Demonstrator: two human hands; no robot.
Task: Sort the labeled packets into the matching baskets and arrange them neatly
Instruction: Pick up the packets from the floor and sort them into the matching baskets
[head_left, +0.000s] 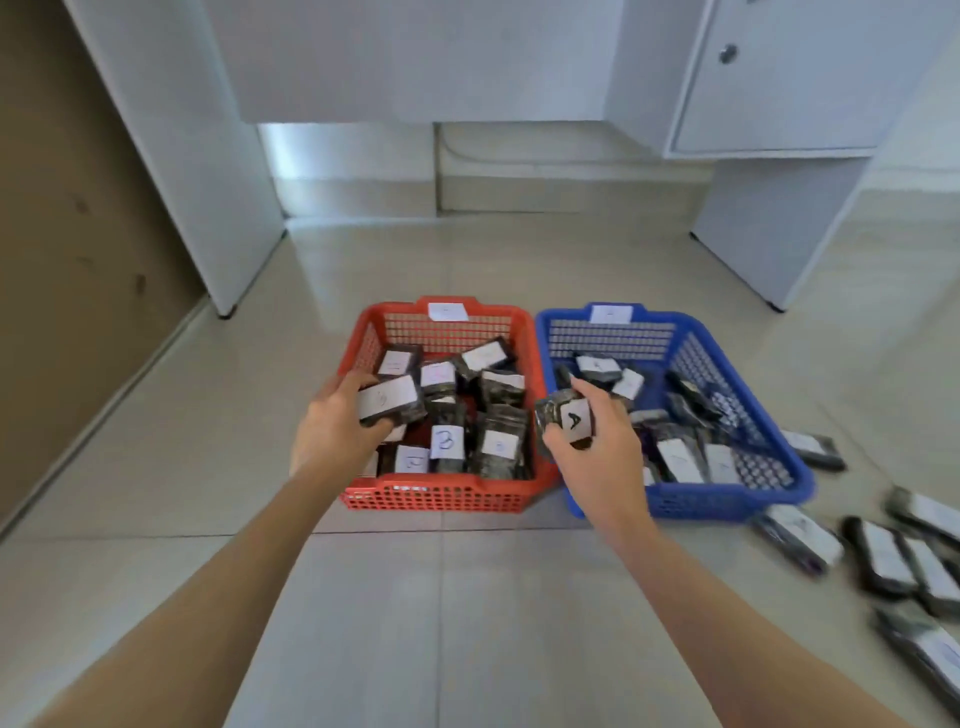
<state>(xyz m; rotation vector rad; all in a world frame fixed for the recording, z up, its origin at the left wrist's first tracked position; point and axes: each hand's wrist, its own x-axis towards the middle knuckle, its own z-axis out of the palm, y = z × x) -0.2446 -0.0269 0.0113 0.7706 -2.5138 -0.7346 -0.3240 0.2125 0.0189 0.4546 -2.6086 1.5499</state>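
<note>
Red plastic lattice basket (441, 499): left hand (332, 426) grasps a dark white-labelled packet (390, 402). Blue plastic lattice basket (727, 504): right hand (597, 447) grips a glossy "A" packet (569, 421).

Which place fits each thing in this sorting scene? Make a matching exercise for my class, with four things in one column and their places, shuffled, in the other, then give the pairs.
Things
1. packet marked A
2. packet marked B
3. left hand
4. unsorted packets

Places
a. lying on the floor, right of the blue basket
b. standing inside the red basket
c. held in the right hand
d. gripping a packet over the red basket's left side

Pairs: 1-c, 2-b, 3-d, 4-a
</note>
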